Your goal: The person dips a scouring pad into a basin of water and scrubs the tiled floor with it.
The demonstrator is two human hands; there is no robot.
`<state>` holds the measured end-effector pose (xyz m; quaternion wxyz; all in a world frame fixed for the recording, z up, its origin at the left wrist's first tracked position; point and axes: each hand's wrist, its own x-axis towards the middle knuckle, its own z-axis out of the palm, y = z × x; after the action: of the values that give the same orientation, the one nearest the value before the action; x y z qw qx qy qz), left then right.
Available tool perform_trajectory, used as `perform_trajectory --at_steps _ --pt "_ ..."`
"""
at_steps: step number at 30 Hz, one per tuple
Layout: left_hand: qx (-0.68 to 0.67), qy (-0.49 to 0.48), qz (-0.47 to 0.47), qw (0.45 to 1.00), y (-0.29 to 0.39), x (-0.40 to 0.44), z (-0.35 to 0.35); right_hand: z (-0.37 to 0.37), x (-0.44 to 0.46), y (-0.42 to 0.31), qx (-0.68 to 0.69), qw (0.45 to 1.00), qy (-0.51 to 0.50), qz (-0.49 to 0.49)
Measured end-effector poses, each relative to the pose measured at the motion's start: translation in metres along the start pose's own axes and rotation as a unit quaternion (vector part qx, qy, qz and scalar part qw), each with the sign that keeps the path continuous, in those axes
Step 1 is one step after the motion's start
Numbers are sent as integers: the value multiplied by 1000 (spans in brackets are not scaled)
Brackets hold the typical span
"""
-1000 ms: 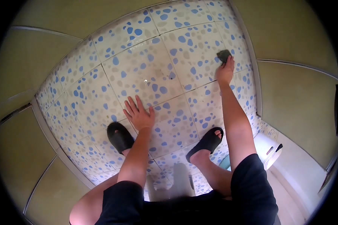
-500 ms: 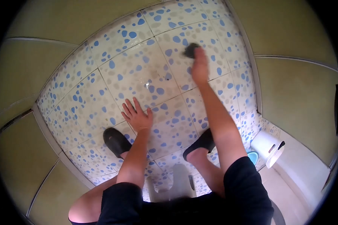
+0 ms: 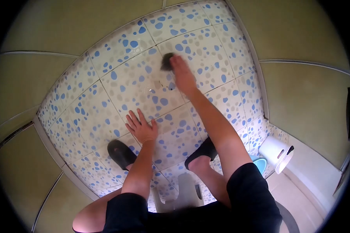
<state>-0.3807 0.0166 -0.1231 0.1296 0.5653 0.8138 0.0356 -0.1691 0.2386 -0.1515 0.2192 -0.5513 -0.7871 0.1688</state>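
Observation:
My right hand (image 3: 184,77) is stretched far forward, its fingers closed on a dark, rough-looking scrubber (image 3: 167,62) pressed to the tiled floor (image 3: 91,128). Motion blurs the scrubber, so its exact kind is unclear. Just below it, small dark specks and a wet glint show on the tiles. Closer to my body, my left hand (image 3: 143,129) lies flat on the floor with its fingers spread, holding nothing.
Dark slippers, the left (image 3: 121,154) and the right (image 3: 203,152), are on my feet. Between my legs is a pale plastic stool (image 3: 186,192). At the right stand a white bin (image 3: 273,151) and a light blue basin (image 3: 261,165). Olive-coloured walls (image 3: 307,101) enclose the floor.
My right hand has swept the scrubber left across the floor and slightly nearer. My left hand stays planted on the tiles; the view has tilted a little.

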Motion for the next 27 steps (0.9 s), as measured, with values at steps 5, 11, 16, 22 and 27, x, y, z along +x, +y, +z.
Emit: perform_trajectory --at_steps 5,11,16,22,27 --pt "2 -8 5 1000 -1 0 -2 -27 2 45 23 996 78 36" --pt "-5 7 7 1000 1 0 -4 -99 -41 194 -141 920 216 296" --pt "4 5 8 1000 2 2 -6 -52 5 137 -90 945 227 220" --pt "11 -2 7 1000 2 1 -5 16 27 -16 27 999 34 -28" --pt "17 0 19 1000 -4 -1 0 -42 13 72 -7 992 113 64"
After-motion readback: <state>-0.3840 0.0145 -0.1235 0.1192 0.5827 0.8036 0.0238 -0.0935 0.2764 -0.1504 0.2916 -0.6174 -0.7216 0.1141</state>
